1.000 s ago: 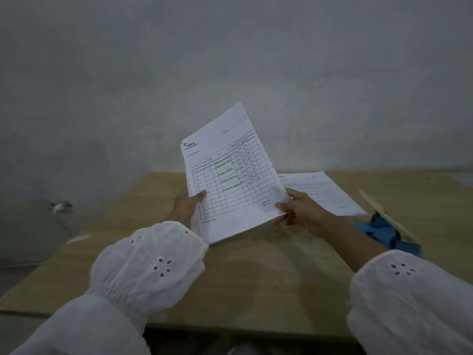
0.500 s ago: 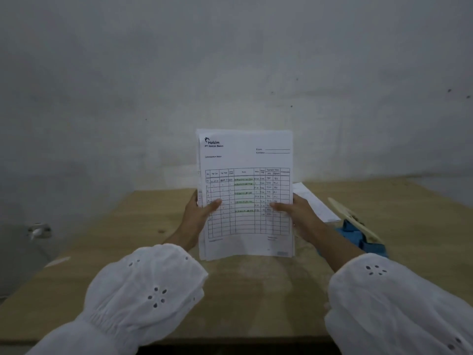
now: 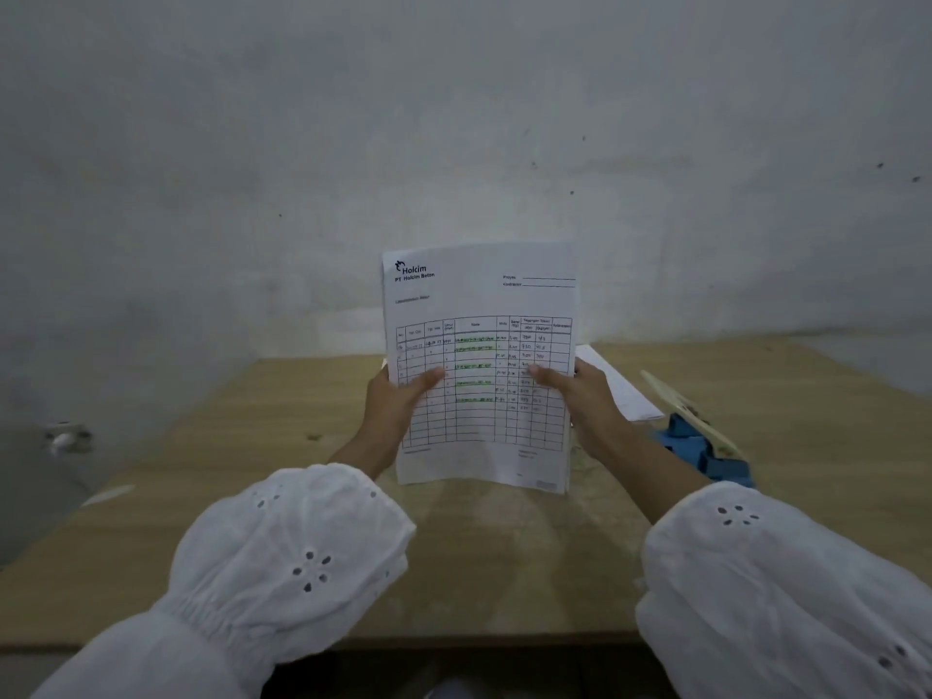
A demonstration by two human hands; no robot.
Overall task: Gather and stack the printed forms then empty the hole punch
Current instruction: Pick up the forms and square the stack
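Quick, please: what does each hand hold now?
Left hand: closed on the upright white printed forms, left edge.
Right hand: closed on the same forms, right edge.

Stack of printed forms: white paper, table lines, green marks, standing upright, fingers pinching both side edges. One more form: flat, just behind right fingers. Hole punch: blue, cream handle up, right of right fingers.

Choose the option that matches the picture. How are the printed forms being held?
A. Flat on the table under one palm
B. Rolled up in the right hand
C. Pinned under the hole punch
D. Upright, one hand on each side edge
D: the printed forms stand upright, the left hand and right hand each gripping a side edge above the table.
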